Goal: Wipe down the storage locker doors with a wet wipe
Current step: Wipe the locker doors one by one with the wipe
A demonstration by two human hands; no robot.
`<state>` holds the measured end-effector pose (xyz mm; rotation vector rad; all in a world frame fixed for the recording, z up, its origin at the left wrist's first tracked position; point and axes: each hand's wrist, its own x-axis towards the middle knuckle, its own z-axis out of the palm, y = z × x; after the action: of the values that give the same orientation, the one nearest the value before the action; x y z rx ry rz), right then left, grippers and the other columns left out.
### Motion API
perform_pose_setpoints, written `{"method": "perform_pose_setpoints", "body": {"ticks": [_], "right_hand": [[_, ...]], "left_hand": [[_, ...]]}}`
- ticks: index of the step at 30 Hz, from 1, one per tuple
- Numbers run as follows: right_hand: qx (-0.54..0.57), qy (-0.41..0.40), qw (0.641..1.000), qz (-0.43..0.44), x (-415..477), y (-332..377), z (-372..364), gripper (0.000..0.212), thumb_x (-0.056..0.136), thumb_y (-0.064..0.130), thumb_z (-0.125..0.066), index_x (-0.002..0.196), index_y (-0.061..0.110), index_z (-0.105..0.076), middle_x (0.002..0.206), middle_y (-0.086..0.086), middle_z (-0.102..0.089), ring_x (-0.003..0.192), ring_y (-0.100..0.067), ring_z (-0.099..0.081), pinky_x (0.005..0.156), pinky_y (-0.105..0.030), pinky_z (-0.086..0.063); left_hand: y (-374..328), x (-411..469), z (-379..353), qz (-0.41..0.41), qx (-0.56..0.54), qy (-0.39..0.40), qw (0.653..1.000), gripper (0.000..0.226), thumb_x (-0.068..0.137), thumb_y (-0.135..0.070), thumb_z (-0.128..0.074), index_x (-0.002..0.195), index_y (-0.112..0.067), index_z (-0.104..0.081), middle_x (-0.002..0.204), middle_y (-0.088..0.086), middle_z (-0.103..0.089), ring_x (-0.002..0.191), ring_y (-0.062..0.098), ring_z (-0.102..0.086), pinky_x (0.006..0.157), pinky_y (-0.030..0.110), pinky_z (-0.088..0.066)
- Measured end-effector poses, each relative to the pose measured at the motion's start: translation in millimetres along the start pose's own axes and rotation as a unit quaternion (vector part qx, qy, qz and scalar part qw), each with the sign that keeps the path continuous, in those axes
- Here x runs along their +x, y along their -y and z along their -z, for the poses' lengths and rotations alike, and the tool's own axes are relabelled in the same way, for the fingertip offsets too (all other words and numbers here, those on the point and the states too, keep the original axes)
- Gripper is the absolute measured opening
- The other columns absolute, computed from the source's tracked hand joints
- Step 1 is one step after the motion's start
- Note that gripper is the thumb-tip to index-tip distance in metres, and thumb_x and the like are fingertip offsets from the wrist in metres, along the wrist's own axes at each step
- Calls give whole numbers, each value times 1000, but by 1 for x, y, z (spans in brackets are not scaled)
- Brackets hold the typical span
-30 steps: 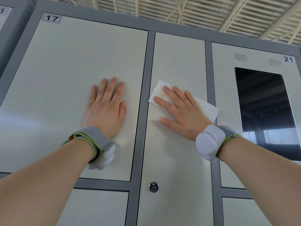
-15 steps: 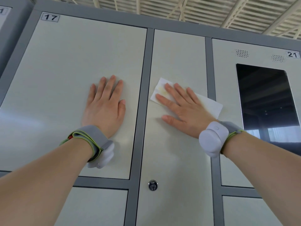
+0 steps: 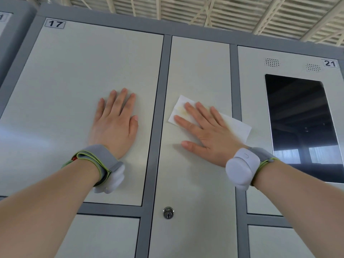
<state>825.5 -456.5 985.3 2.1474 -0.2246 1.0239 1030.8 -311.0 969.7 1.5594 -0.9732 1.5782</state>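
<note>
Right hand (image 3: 206,135) flat, fingers spread, pressing a white rectangular wet wipe (image 3: 236,127) with a yellowish stain onto the narrow pale centre locker door (image 3: 197,183), wipe showing past the fingers at 10 and 3 o'clock; left hand (image 3: 115,125) flat, fingers together, empty, on the wide pale door numbered 17 (image 3: 74,81)

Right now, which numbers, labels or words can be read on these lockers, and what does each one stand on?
"17": small label at the top left corner of the wide locker door under the left hand.
"21": small label at the top right of the panel with the dark screen.
Partly cut off: a label on the neighbouring locker at the far left edge; only one stroke shows, unreadable.
The wet wipe and wristbands show no text.
</note>
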Motion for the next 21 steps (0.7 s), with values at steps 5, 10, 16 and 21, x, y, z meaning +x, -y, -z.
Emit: {"method": "perform_pose_setpoints", "body": {"ticks": [5, 10, 16, 21], "right_hand": [[-2, 10, 1000, 8, 9, -20, 10, 80, 63, 85, 19, 135, 49, 19, 147, 18, 28, 135, -4, 30, 108, -27, 26], [-2, -25, 996, -91, 32, -19, 14, 86, 66, 71, 11, 147, 42, 8, 156, 9, 20, 143, -14, 21, 110, -32, 20], [-11, -10, 1000, -20, 13, 4, 1, 92, 63, 79, 25, 145, 41, 13, 150, 12, 28, 141, -14, 26, 110, -35, 24], [-10, 19, 999, 47, -8, -1, -1, 76, 68, 77, 23, 136, 44, 21, 147, 14, 29, 137, -8, 30, 110, -31, 25]], "left_hand": [[-1, 0, 0, 4, 0, 4, 1000, 68, 89, -39, -9, 148, -11, -28, 156, 8, -22, 144, 29, -15, 116, 41, -2], [-2, -2, 1, 8, -2, 7, 1000, 70, 88, -41, -7, 148, -12, -26, 157, 6, -20, 145, 27, -12, 116, 38, 1], [-1, -1, 1, 6, 1, 7, 1000, 69, 88, -39, -9, 147, -9, -29, 155, 9, -23, 144, 30, -16, 116, 42, -3], [-4, -5, 0, 25, 6, 22, 999, 69, 88, -40, -9, 149, -11, -24, 157, 7, -19, 145, 28, -12, 116, 41, -1]]}}
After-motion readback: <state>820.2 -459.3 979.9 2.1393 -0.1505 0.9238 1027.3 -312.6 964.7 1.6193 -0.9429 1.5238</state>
